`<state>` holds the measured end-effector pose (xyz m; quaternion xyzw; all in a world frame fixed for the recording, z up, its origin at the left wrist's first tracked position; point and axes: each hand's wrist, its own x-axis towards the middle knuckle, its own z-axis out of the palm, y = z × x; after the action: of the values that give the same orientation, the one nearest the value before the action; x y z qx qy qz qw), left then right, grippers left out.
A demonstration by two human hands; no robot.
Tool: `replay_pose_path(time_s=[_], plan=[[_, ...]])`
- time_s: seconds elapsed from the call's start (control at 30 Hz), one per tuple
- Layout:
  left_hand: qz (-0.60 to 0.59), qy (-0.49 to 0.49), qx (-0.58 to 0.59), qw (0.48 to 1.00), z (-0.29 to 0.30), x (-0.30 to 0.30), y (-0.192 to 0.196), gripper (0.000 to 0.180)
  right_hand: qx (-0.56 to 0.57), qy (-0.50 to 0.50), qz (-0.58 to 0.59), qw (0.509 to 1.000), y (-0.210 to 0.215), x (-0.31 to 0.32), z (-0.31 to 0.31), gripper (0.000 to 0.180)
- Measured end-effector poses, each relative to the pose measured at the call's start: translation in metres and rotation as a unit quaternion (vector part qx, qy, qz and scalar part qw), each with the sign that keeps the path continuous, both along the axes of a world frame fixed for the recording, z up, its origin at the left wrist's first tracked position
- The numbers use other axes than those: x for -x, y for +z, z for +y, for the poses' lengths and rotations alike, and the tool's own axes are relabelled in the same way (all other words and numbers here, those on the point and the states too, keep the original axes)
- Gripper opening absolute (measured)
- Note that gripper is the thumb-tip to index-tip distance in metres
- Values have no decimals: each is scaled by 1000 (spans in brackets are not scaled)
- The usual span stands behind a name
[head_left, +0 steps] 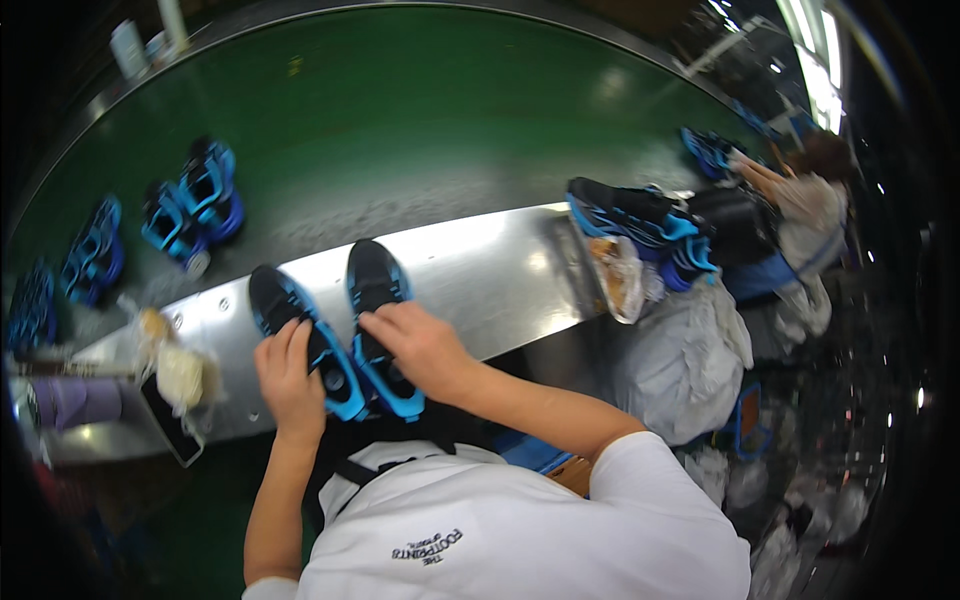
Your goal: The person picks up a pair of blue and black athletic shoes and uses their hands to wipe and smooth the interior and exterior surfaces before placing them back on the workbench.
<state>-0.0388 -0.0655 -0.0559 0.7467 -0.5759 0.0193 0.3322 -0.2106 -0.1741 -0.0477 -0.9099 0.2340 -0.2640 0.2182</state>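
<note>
Two black sneakers with bright blue trim lie side by side before me on a shiny metal ledge [470,250], toes pointing away. My left hand [290,375] is on the left sneaker [270,295], its fingers bent over the outer side near the laces. On the right sneaker [374,272], my right hand [425,345] has its fingers closed around the lace and tongue area. Both fingertips are partly hidden against the shoes. The heels, with blue collars, face my body.
Beyond the ledge runs a green belt [430,110] carrying several similar shoes [205,190] at left. More sneakers [640,220] are piled at right above a white plastic bag [685,360]. Wrapped food [180,378] and a phone [170,425] lie at left. A co-worker [810,210] handles shoes far right.
</note>
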Motion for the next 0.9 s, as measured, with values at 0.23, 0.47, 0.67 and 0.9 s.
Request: replay_pose_path(time_s=[0.23, 0.47, 0.67, 0.9], plan=[[-11, -25, -3, 1000, 1, 3, -3, 52, -58, -26, -27, 998, -4, 5, -9, 49], [65, 26, 46, 996, -2, -2, -2, 54, -60, -11, -29, 998, 6, 7, 1, 63], [33, -19, 11, 999, 0, -5, -1, 52, -96, -19, -53, 994, -4, 9, -7, 59], [-37, -30, -60, 997, 13, 10, 1, 50, 6, 24, -2, 1000, -3, 20, 11, 47]])
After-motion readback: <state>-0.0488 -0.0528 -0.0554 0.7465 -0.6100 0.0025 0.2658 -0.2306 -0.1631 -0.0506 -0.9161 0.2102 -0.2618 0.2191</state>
